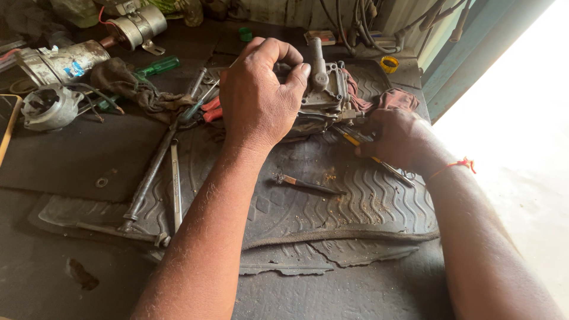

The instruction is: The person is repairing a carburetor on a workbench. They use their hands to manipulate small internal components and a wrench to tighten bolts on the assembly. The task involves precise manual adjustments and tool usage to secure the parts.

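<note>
Black ribbed rubber mat (367,207) nearest, torn along the front edge, dusted with rust-coloured grit. On it, a small dark-handled tool (305,184), lying loose between the two forearms. To the left, a long steel wrench (176,189) and a long bar tool (148,178), side by side across the mat's edge. Further in, right hand (398,139) closed around a thin yellow-handled screwdriver (361,144), fingers curled together on the shaft, tip pointing toward the metal carburettor (323,98). Left hand (261,98) clamped on top of that carburettor, thumb and fingers wrapped over the near side, pinning it at the mat's far middle. Reddish rag (391,98) just behind. Red-handled pliers (210,109) beside the left hand. Beyond, green-handled screwdriver (157,66), grey cylindrical motor parts (65,62) and a yellow cap (389,64).
</note>
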